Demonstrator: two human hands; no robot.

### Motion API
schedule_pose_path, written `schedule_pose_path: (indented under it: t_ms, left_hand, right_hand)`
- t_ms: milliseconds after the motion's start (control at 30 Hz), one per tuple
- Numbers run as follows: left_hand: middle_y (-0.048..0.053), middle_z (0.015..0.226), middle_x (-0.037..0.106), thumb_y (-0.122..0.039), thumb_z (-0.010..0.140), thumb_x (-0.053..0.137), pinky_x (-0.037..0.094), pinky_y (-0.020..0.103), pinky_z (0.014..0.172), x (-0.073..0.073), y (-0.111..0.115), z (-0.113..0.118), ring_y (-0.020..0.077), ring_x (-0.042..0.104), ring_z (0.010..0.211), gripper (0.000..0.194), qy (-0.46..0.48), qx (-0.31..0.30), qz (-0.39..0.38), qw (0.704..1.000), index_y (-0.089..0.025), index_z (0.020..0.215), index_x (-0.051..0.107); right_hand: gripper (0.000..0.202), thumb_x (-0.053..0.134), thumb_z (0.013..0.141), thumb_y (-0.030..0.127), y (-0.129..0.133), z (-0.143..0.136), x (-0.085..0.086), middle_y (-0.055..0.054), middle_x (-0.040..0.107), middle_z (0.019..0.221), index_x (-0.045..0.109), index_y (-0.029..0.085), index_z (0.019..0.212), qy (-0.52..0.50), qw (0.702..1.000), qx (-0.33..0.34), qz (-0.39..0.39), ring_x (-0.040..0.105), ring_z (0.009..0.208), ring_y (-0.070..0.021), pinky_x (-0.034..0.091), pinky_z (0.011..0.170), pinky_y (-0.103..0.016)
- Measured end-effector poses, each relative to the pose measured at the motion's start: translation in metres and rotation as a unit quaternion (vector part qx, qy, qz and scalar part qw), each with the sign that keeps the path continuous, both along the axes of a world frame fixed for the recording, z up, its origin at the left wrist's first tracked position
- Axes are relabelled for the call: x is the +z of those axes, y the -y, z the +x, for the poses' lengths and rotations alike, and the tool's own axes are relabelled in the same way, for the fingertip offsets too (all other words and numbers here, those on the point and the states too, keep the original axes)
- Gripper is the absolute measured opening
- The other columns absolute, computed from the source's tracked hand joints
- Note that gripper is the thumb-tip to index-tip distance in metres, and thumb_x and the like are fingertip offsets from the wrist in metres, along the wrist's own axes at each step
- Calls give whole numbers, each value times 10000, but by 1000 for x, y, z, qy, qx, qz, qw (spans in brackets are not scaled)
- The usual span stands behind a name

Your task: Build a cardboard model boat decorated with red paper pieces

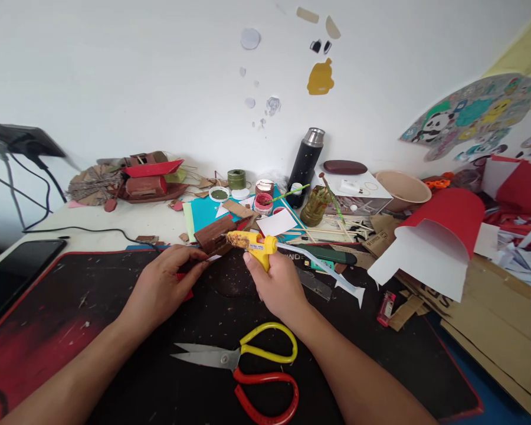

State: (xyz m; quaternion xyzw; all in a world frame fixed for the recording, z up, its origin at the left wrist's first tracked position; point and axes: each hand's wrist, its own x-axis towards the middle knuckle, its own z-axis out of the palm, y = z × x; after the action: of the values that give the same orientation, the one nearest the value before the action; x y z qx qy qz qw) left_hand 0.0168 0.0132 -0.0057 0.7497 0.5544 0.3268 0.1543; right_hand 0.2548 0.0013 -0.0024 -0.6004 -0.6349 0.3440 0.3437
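At centre, our left hand point(163, 286) pinches the brown piece point(213, 232) by its near edge; our right hand point(282, 288), apart, grips the glue gun point(260, 247), nozzle toward nine o'clock. We note scissors point(223, 358), blades parted, at six; black flask point(304, 166) at one.

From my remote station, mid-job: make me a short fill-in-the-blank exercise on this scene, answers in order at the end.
The right hand grips a glue gun whose body is mainly ____.
The scissors have one yellow handle and one ____ handle.
The phone lies nearer the ____ hand.

Missing words: yellow; red; left.
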Motion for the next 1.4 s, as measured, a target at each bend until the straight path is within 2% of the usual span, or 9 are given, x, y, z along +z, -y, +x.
schedule_pose_path:
  t_ms: [300, 733, 900, 1067, 1400]
  left_hand:
    - [63, 978, 819, -633, 963, 571, 600, 366, 875, 0, 0, 1, 274, 755, 907, 394, 2, 4, -4, 1000, -283, 943, 750]
    - [62, 986, 812, -611, 963, 584, 595, 359, 875, 0, 0, 0, 273, 754, 908, 375, 0, 2, -2, 1000, -273, 953, 748]
    - [65, 1005, 808, -593, 980, 582, 589, 355, 878, -1, 1, -1, 271, 753, 930, 366, -7, -3, 3, 1000, -270, 973, 753]
    - [68, 1007, 812, -623, 972, 581, 596, 359, 870, -3, 0, -1, 275, 760, 924, 391, -5, -1, 8, 1000, -273, 963, 754]
    - [69, 977, 811, -652, 962, 566, 596, 391, 896, 0, 0, -1, 285, 756, 921, 416, -7, 4, 1, 1000, -279, 940, 748]
  right_hand:
    - [424, 563, 1030, 550, 0, 0, 1, 22, 540, 456, 699, 194, 845, 2, 1000, -4, -6, 598, 496, -190, 394, 532, -271]
    - [453, 553, 1034, 573, -1, 3, -1, 18, 546, 460, 649, 215, 774, -9, 1000, -9, -9, 591, 472, -186, 397, 526, -278]
    - [455, 544, 1042, 583, -1, 5, -2, 22, 547, 465, 677, 209, 819, -14, 1000, -15, -8, 602, 483, -188, 403, 526, -274]
    - [454, 552, 1041, 583, -1, 6, -3, 19, 557, 476, 693, 203, 838, -9, 1000, -16, -7, 621, 501, -195, 406, 528, -274]
    - [483, 545, 1038, 603, -3, 7, -4, 8, 558, 468, 631, 222, 755, -8, 999, -37, -11, 609, 487, -192, 391, 515, -276]
